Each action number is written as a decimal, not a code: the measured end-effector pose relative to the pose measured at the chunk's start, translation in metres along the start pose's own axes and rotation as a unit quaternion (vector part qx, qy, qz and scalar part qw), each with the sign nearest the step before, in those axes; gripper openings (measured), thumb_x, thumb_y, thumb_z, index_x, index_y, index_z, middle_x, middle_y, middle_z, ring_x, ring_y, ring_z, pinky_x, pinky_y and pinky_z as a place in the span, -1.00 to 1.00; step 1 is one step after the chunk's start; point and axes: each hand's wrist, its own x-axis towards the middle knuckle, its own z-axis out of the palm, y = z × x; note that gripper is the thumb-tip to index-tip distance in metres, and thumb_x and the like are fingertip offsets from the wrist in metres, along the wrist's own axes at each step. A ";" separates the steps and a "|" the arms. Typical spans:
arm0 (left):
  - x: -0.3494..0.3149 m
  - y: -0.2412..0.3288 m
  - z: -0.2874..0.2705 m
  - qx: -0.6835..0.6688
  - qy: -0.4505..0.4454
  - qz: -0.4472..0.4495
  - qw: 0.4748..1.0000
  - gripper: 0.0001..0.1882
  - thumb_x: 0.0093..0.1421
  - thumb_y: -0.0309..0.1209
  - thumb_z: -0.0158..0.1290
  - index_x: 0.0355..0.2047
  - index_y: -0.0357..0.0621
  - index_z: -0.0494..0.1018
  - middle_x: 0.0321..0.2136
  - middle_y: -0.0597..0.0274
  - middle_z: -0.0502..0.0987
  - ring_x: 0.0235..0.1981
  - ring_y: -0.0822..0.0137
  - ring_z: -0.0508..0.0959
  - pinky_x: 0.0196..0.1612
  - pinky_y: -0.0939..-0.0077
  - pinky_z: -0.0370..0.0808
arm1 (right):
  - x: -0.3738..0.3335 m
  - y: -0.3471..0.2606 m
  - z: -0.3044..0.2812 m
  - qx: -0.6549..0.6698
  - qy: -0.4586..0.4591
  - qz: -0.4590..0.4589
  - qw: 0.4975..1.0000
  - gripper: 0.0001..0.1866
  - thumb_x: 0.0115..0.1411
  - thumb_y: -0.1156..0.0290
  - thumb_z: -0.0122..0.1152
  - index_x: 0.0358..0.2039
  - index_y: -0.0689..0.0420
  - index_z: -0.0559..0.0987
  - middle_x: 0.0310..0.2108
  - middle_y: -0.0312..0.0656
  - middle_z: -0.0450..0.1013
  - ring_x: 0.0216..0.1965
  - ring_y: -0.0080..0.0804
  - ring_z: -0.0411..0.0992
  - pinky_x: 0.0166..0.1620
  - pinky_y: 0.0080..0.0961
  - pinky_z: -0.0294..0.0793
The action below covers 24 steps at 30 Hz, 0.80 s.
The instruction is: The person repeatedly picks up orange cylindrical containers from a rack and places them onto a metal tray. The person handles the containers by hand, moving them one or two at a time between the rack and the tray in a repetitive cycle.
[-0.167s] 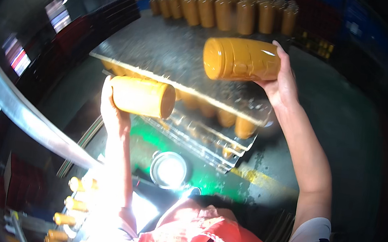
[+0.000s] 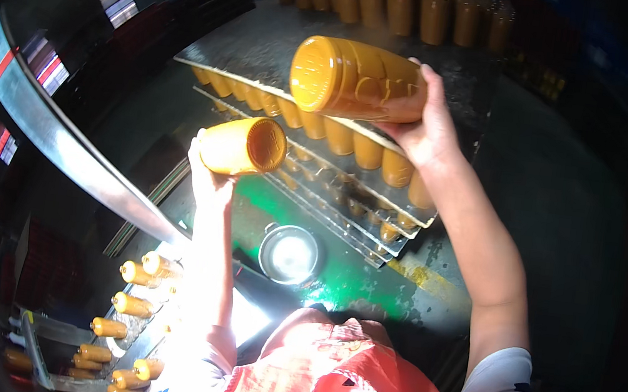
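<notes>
My right hand (image 2: pixel 429 124) is closed around one end of an orange jar (image 2: pixel 358 83). That jar lies nearly level above the front edge of the top board, its round base pointing left. Lower and to the left, my left hand (image 2: pixel 210 173) grips a second orange jar (image 2: pixel 233 146). Its darker, ringed base is turned right and partly toward me. The two jars are apart, and the hand-held end of each is hidden by fingers.
Ahead is a stack of dark boards (image 2: pixel 307 52) with rows of orange jars (image 2: pixel 340 135) between layers. More jars (image 2: pixel 401 8) stand on top at the back. A round metal pot (image 2: pixel 289 255) sits on the green floor. A curved metal rail (image 2: pixel 80 138) and a line of jars (image 2: pixel 133 305) are at left.
The jar in my left hand has turned, showing more of its base. The right jar has shifted left and slightly up, its base tilting toward me. The surroundings have shifted slightly in view.
</notes>
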 end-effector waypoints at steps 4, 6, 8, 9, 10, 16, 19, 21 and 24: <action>0.036 -0.028 -0.070 -0.057 0.102 -0.138 0.983 -0.57 0.28 -0.07 0.08 0.05 0.00 0.40 0.03 0.15 0.48 0.07 0.13 0.49 0.11 -0.01 0.52 | 0.009 0.089 0.027 0.052 -0.027 0.124 0.991 -0.28 0.29 -0.19 -0.01 0.31 -0.05 0.18 0.27 -0.03 0.16 0.29 -0.05 0.18 0.21 0.12 0.40; 0.061 -0.027 -0.135 -0.118 0.112 -0.137 0.977 -0.49 0.22 -0.09 0.14 0.12 0.03 0.35 0.08 0.11 0.42 0.12 0.05 0.43 0.09 -0.03 0.55 | 0.009 0.134 0.053 0.075 -0.035 0.217 0.973 -0.28 0.31 -0.25 -0.15 0.30 -0.04 0.20 0.28 -0.02 0.19 0.30 -0.07 0.19 0.21 0.09 0.40; 0.090 -0.039 -0.187 -0.183 0.133 -0.161 0.961 -0.43 0.18 -0.06 0.17 0.13 0.02 0.34 0.04 0.07 0.41 0.08 -0.05 0.43 -0.04 -0.05 0.64 | 0.025 0.177 0.058 0.118 -0.025 0.264 0.957 -0.33 0.37 -0.21 -0.24 0.30 -0.01 0.21 0.29 -0.02 0.19 0.30 -0.06 0.20 0.26 0.07 0.35; 0.102 -0.050 -0.211 -0.214 0.145 -0.178 0.949 -0.41 0.16 -0.03 0.18 0.13 0.02 0.35 0.03 0.06 0.41 0.06 -0.10 0.43 -0.12 -0.02 0.68 | 0.040 0.205 0.051 0.160 -0.024 0.298 0.941 -0.35 0.39 -0.19 -0.27 0.30 -0.01 0.20 0.30 -0.03 0.19 0.30 -0.06 0.21 0.27 0.06 0.34; 0.112 -0.058 -0.227 -0.204 0.160 -0.192 0.947 -0.38 0.14 0.06 0.17 0.11 0.05 0.38 0.01 0.04 0.44 0.00 -0.14 0.46 -0.18 0.06 0.71 | 0.049 0.227 0.048 0.176 -0.005 0.310 0.934 -0.36 0.42 -0.17 -0.30 0.30 0.00 0.22 0.29 -0.03 0.21 0.28 -0.05 0.24 0.27 0.03 0.35; 0.147 -0.088 -0.261 -0.184 0.145 -0.169 0.957 -0.47 0.40 0.01 -0.14 0.16 -0.11 0.38 0.05 0.07 0.52 0.00 0.08 0.59 -0.14 0.26 0.72 | 0.094 0.338 0.015 0.175 0.057 0.338 0.923 -0.31 0.33 -0.30 -0.18 0.24 -0.06 0.33 0.21 -0.12 0.32 0.22 -0.11 0.30 0.18 -0.02 0.45; 0.160 -0.094 -0.270 -0.190 0.159 -0.172 0.953 -0.47 0.43 0.00 -0.21 0.14 -0.13 0.40 0.01 0.10 0.55 0.00 0.13 0.60 -0.11 0.29 0.71 | 0.107 0.374 0.000 0.201 0.056 0.339 0.917 -0.27 0.29 -0.35 -0.09 0.22 -0.04 0.34 0.17 -0.14 0.36 0.17 -0.17 0.34 0.15 -0.10 0.49; 0.170 -0.098 -0.282 -0.201 0.157 -0.183 0.949 -0.47 0.43 -0.02 -0.20 0.13 -0.18 0.40 0.00 0.05 0.55 -0.01 0.10 0.60 -0.11 0.29 0.71 | 0.111 0.386 -0.007 0.217 0.056 0.339 0.914 -0.27 0.28 -0.34 -0.08 0.21 -0.03 0.35 0.15 -0.15 0.38 0.14 -0.17 0.36 0.10 -0.13 0.54; 0.180 -0.103 -0.294 -0.213 0.155 -0.198 0.944 -0.48 0.42 -0.04 -0.18 0.12 -0.21 0.41 -0.01 -0.01 0.55 -0.04 0.04 0.62 -0.15 0.29 0.72 | 0.111 0.392 -0.012 0.243 0.065 0.337 0.907 -0.29 0.30 -0.31 -0.09 0.19 0.00 0.36 0.11 -0.14 0.39 0.08 -0.14 0.40 0.02 -0.12 0.60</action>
